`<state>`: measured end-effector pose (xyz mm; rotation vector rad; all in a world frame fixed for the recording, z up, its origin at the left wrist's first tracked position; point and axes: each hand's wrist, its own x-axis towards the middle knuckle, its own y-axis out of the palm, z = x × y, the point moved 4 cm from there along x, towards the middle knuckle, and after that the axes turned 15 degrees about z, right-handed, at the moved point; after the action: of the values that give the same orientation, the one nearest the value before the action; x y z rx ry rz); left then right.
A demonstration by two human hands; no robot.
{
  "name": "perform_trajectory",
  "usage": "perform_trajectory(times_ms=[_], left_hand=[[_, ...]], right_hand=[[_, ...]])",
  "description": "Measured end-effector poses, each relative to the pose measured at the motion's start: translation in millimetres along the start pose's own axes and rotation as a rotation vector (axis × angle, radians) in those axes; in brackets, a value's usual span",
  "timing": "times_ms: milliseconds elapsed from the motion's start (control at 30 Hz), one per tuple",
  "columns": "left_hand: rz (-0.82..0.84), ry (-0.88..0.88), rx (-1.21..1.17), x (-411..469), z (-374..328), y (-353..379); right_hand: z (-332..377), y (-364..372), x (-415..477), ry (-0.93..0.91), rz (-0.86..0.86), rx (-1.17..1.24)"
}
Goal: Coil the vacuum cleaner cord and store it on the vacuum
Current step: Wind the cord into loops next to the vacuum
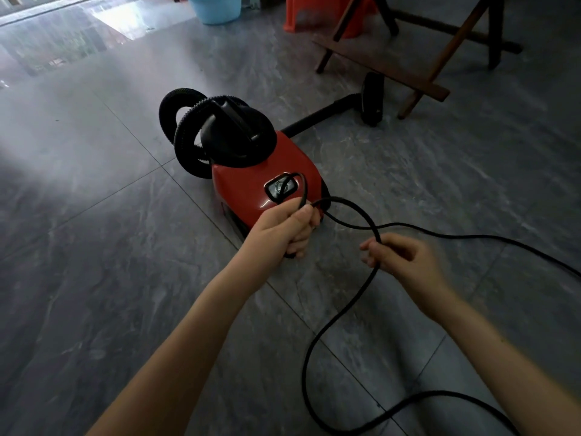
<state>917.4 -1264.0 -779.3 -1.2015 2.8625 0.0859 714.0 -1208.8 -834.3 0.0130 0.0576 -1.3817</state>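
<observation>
While the vacuum (251, 184) sits mid floor (94, 247), red body with a black top, hose (185, 136) looped at its far-left side, the left grip (283, 228) is closed tight round the cord (471, 236) right at the vacuum's near end, thumb on top. A small cord loop stands up out of that grip, in front of the vacuum's panel (281, 187). The right grip (405, 259) is just beside it, toward the floor's right edge, fingers curled loosely round the cord, which passes through them. Between the grips the cord arcs over and crosses itself just above the right grip. One run trails off along the floor to the right edge. Another drops from the right grip and curves across the near floor. Wand (320, 114) and floor head (372, 99) lie behind the vacuum, far right. Wooden frame (390, 66), orange stool (301, 14) and blue bucket (213, 7) stand toward the far edge.
</observation>
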Motion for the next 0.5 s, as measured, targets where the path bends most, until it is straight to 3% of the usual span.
perform_trajectory(times_ms=[167,333,500], left_hand=[[-0.025,0.027,-0.024,-3,1,0],[-0.026,0.07,-0.076,-3,-4,-4],[-0.063,0.069,-0.043,-3,-6,-6]], right_hand=[[-3,-11,4,-0.023,0.035,0.302],[17,-43,4,-0.117,-0.162,0.072],[13,-31,3,-0.074,-0.167,-0.11]])
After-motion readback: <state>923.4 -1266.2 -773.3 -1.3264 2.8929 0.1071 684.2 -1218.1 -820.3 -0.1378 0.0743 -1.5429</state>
